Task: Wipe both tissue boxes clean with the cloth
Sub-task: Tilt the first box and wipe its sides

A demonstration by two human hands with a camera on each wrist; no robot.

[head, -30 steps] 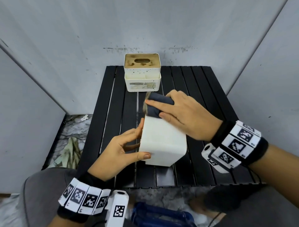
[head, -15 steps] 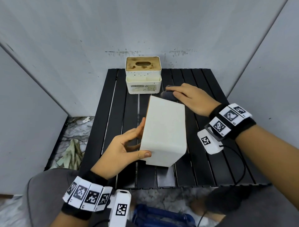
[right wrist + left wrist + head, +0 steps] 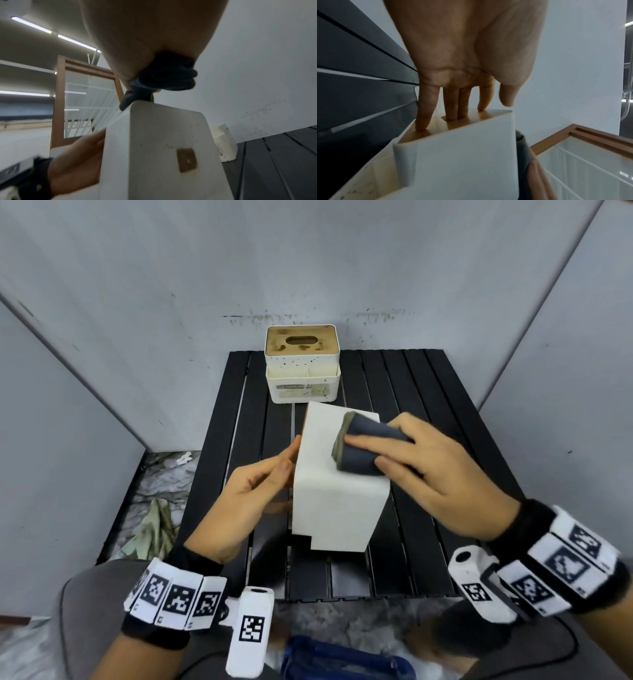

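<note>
Hiding most of the right hand (image 3: 442, 470) in the right wrist view, the bunched dark cloth (image 3: 364, 448) leaves only the heel of the palm to be seen there; from the head view the cloth is seen gripped between the thumb and the curled fingers (image 3: 370, 441) and pressed onto the upper face of the white tissue box (image 3: 337, 491). How the fingertips lie under the cloth cannot be told. The left hand (image 3: 250, 505) is partly covered by the box in the head view; in the left wrist view its fingers (image 3: 423, 119) are seen held straight and slightly spread, the tips pressed against the box's wooden-coloured face, the thumb held free of it.

The box is held off the black slatted counter (image 3: 428, 440), tilted, with its long axis running away from the left fingertips toward the far wall. Its wooden-coloured face is turned toward the left palm, and a broad white face is turned upward beneath the right fingers. A small brownish patch and dark specks are seen on one white side in the right wrist view.

Beyond both sets of fingertips, at the counter's far edge, the second tissue box (image 3: 303, 364) stands upright, its stained brown lid with an oval slot facing up. Its front compartments are seen only from above, and whether anything is held in them cannot be made out. A printed label on its front is too blurred to be read.
</note>
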